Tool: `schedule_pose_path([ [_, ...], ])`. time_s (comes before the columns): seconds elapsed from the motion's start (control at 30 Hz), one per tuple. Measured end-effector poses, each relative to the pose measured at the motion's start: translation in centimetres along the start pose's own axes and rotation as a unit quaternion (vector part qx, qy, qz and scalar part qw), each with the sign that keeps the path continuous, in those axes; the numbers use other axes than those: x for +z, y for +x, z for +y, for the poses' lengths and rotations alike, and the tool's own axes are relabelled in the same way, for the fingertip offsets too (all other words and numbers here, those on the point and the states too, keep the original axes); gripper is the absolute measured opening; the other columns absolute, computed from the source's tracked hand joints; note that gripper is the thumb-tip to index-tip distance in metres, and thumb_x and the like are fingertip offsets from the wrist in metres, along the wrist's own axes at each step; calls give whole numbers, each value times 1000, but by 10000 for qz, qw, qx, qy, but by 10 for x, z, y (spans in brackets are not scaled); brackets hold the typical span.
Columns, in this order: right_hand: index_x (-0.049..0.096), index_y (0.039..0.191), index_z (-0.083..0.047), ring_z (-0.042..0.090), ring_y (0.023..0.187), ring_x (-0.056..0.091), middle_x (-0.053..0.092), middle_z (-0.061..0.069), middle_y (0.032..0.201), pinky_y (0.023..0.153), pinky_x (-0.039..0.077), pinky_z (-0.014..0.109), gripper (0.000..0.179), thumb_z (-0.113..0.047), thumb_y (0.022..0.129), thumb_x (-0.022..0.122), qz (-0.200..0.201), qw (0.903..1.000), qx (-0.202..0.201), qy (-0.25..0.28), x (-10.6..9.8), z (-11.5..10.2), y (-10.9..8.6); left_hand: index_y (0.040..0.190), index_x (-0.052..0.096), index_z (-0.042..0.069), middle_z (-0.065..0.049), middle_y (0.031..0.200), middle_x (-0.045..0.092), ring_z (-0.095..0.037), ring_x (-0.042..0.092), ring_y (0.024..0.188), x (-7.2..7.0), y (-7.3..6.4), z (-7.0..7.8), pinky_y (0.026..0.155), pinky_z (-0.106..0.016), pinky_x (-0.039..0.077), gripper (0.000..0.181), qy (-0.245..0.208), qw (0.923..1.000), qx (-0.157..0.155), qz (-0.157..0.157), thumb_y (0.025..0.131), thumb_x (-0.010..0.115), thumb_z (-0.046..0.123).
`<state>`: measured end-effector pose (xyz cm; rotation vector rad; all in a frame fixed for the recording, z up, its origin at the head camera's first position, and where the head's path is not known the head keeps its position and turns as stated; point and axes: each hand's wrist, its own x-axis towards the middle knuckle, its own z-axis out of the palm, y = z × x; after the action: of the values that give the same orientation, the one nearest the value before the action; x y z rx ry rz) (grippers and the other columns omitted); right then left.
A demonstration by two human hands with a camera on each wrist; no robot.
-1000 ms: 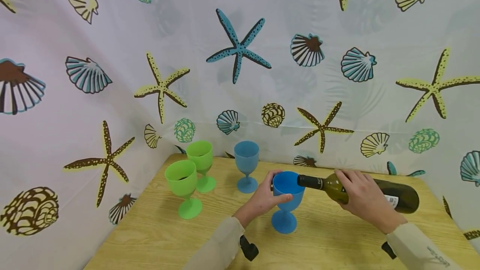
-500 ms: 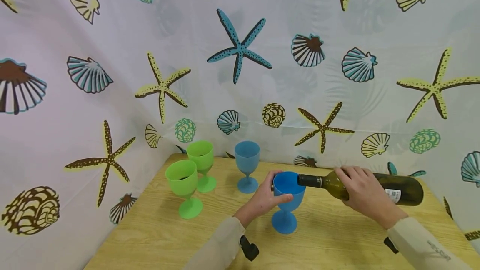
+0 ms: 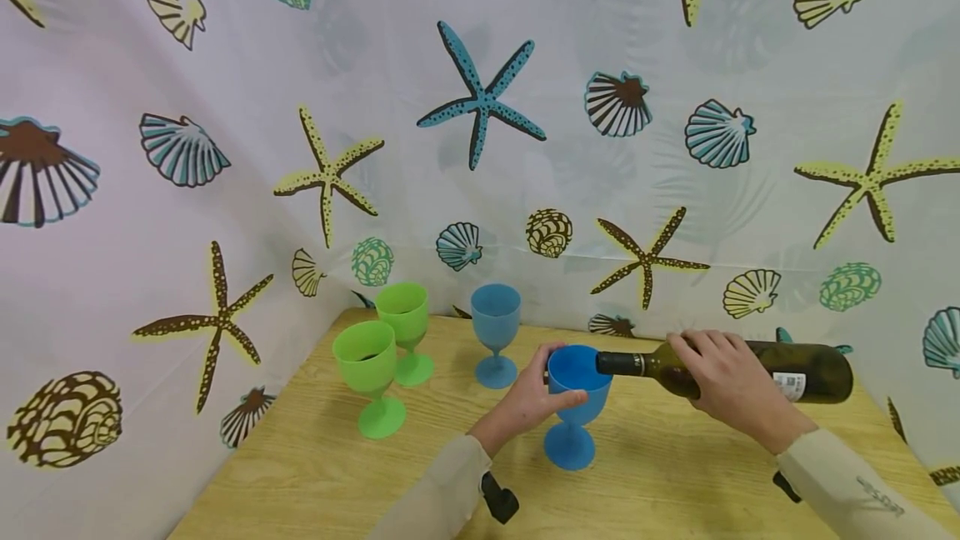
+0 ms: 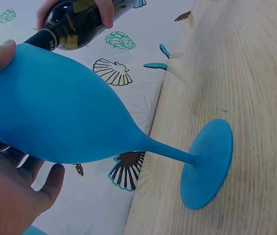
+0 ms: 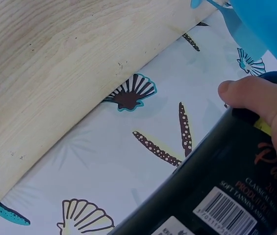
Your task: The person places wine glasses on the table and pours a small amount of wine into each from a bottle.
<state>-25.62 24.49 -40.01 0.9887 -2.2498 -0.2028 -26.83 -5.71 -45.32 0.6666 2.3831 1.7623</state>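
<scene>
A blue goblet [image 3: 572,432] is gripped round its bowl by my left hand [image 3: 525,398], thumb at the front and fingers behind. In the left wrist view the goblet's bowl [image 4: 74,112] fills the middle, its foot at the tabletop. My right hand [image 3: 738,386] holds a dark green wine bottle [image 3: 813,372] by the shoulder, lying almost level with its base to the right. The bottle's mouth overlaps the goblet's right rim in the head view. A barcode label [image 5: 226,213] shows on the bottle in the right wrist view. Inside the goblet, no liquid shows.
Another blue goblet [image 3: 496,323] stands behind, left of the held one. Two green goblets [image 3: 365,365] stand further left, one behind the other, with something dark inside the nearer. Past the wooden table's [image 3: 322,473] back and left edges hangs a white curtain [image 3: 525,190] with shells and starfish.
The bottle's base has risen, bringing the bottle from tilted mouth-up to nearly level; my right hand turned with it. The left hand and its goblet have stayed in place.
</scene>
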Motion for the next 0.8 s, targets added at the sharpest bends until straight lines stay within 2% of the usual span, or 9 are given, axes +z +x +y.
schedule_pose_path([
  [0.27, 52, 123, 1, 38, 92, 57, 58, 21, 107, 77, 48, 52, 93, -27, 45, 95, 7, 9999, -73, -78, -1, 3, 0, 146, 25, 8, -15, 142, 39, -36, 42, 127, 1, 2, -3, 98, -54, 39, 76, -42, 10000, -16, -18, 87, 70, 27],
  [0.8, 52, 123, 0, 38, 91, 58, 57, 21, 108, 77, 48, 52, 94, -30, 45, 95, 30, 9997, -208, -153, -5, 5, 4, 144, 28, 8, -15, 141, 40, -36, 42, 126, 0, 1, 0, 98, -52, 40, 77, 15, 10000, -34, -2, 86, 70, 34],
])
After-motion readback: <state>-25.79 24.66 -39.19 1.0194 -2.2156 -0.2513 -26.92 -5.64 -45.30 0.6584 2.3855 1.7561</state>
